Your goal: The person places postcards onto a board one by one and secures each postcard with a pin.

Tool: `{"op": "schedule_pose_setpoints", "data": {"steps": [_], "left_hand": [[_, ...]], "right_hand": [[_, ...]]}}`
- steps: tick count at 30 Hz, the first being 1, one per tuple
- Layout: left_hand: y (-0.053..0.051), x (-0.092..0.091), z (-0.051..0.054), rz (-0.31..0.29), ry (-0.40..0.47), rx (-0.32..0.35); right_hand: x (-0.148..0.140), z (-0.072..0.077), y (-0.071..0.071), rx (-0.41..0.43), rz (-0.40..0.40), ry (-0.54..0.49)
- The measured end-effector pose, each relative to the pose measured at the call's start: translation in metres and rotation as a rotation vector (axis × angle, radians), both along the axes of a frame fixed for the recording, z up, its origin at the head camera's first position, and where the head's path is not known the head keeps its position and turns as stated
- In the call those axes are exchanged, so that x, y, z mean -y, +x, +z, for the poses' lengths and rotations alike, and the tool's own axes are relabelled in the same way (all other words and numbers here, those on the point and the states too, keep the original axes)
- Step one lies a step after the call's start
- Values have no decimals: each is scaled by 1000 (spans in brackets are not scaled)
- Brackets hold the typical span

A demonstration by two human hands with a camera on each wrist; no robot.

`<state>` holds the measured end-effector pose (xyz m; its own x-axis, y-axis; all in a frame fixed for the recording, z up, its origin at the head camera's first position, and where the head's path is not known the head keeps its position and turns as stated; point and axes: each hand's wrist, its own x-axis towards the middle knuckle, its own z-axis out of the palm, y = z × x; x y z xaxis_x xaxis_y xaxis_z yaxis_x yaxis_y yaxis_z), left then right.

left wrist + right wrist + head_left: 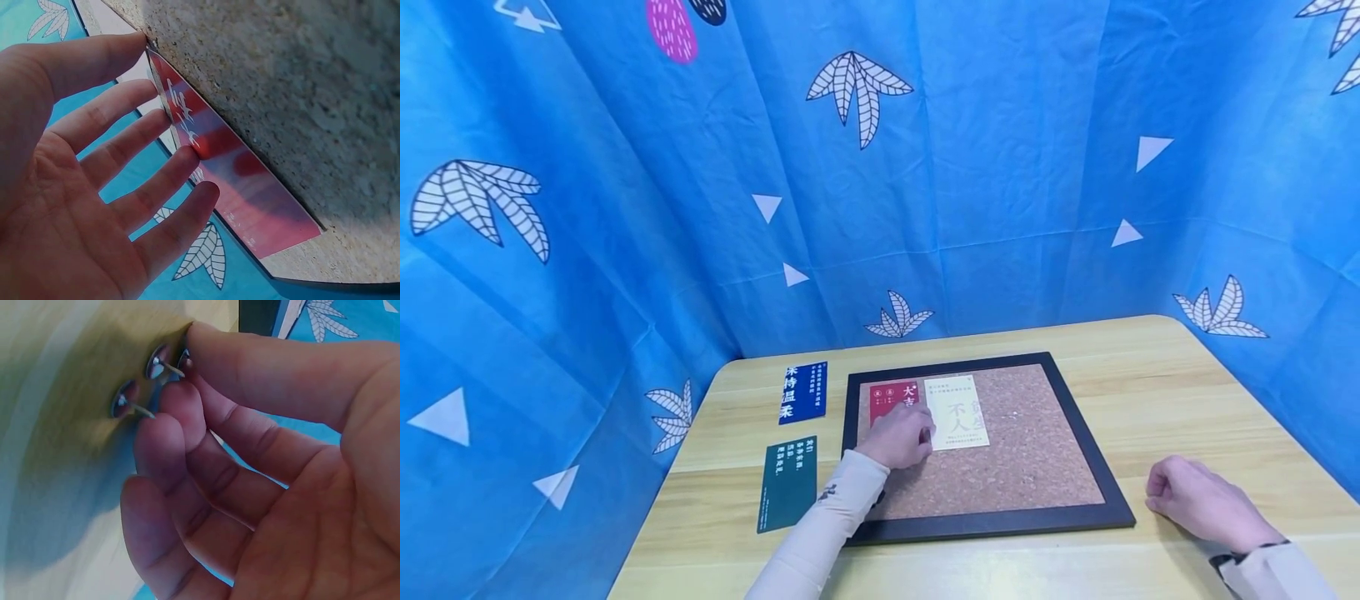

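Observation:
My left hand [898, 437] is over the red card [882, 395] on the black-framed cork board [1015, 471]. In the left wrist view its fingers are spread and fairly straight, their tips touching the red card [281, 215] near its edge. A cream card [958, 414] lies just right of the red one, on the cork. My right hand [1206, 502] rests low on the table, right of the board. Its thumb and index finger pinch a thumbtack [183, 358], mostly hidden. Two more thumbtacks, one nearer [127, 399] and one farther [156, 361], sit beside the fingertips, points up.
Left of the board, a blue card [805, 392] and a dark green card [788, 485] lie on the wooden table [700, 517]. A blue patterned curtain [1000, 167] hangs round the table's back and sides.

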<state>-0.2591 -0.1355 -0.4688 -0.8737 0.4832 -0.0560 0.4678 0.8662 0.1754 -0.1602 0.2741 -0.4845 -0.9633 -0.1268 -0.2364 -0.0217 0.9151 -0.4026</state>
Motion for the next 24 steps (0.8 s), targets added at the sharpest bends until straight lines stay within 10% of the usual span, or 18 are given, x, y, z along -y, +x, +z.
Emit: {"op": "schedule_pose_setpoints", "data": {"steps": [24], "left_hand": [[-5, 1, -3, -2, -5, 7]], "right_hand": [[4, 4, -6, -66, 15, -77]]}}
